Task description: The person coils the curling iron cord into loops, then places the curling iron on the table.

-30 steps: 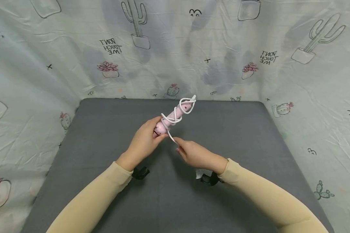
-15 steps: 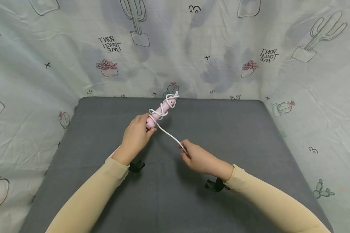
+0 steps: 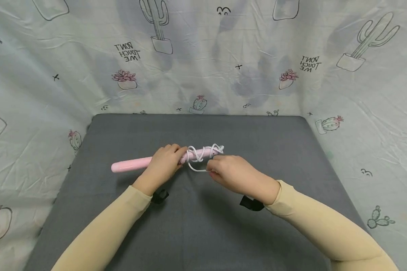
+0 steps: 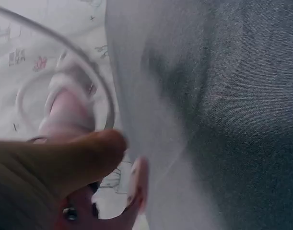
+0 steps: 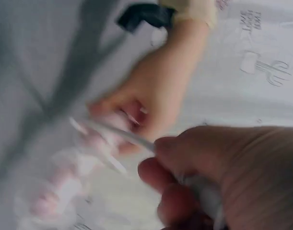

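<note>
A pink hair iron [image 3: 130, 165], a long rod with a rounded end, lies nearly level above the table. My left hand [image 3: 165, 162] grips it around the middle. White cord [image 3: 198, 153] is looped several times around its handle end, and a free length runs from the loops to my right hand [image 3: 237, 174]. That hand pinches the cord between thumb and curled fingers. In the left wrist view the thumb [image 4: 105, 148] lies across the iron, with a cord loop [image 4: 96, 72] arching beyond it. The right wrist view is blurred but shows the taut cord [image 5: 124, 136] between both hands.
The grey table [image 3: 196, 233] extends under both arms, with dark shadows on it. A cactus-print cloth [image 3: 203, 56] hangs behind and along both sides. Black straps [image 3: 252, 203] sit on both wrists.
The hair iron has swung from a steep slant to nearly level, showing its rounded end at left. The right hand pulled out cord, then turned palm-down and came closer to the handle.
</note>
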`<state>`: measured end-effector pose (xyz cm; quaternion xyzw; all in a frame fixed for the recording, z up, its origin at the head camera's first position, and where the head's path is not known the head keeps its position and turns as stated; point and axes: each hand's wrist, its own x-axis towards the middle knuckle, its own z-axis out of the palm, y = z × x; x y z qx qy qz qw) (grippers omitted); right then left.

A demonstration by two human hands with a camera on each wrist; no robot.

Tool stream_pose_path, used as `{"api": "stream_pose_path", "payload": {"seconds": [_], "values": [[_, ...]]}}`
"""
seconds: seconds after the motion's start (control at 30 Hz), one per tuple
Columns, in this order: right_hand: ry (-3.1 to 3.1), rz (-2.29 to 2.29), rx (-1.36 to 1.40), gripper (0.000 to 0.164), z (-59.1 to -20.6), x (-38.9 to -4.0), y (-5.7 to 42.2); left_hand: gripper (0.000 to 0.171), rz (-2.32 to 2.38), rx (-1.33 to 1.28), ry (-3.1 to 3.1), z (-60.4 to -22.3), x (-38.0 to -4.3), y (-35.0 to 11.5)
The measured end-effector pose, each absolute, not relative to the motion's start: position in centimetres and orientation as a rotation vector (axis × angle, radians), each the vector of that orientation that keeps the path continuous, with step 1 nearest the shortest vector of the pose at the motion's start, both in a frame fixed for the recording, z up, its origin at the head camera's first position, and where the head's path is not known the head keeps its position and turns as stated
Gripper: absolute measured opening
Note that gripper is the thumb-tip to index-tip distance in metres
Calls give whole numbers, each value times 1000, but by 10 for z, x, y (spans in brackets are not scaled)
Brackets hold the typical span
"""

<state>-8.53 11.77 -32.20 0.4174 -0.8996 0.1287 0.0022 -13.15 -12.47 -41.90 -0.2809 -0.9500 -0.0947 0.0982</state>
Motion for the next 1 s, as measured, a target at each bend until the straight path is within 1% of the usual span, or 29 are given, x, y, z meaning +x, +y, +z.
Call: {"api": "stream_pose_path", "payload": {"seconds": [0.1,0.23,0.27,0.4,0.5,0.6,0.67,0.8,0.87,1.0], "values": [[-2823,531,1391,7,-307,-99,114,48,-241,-1004,-2749,-422,-125,-123],[-2966,822,1464,4,-295,-122,110,35,-253,-1203,-2613,-426,-116,-118],[-3017,909,1450,4,-293,-128,110,33,-266,-1244,-2578,-426,-114,-117],[-3170,1265,1353,14,-292,-150,112,31,-318,-1349,-2465,-424,-107,-112],[-3248,1503,1262,20,-297,-161,116,32,-327,-1383,-2432,-423,-104,-110],[-3251,1772,1160,23,-305,-167,119,27,-365,-1401,-2421,-422,-104,-108],[-3202,1966,1089,24,-311,-169,120,29,-407,-1403,-2416,-420,-103,-109],[-3087,2220,1005,28,-317,-170,119,43,-480,-1397,-2412,-417,-105,-110],[-3083,2194,989,29,-318,-171,119,48,-501,-1403,-2413,-417,-105,-111],[-3106,2132,876,30,-323,-179,127,49,-541,-1409,-2425,-418,-106,-114]]}}
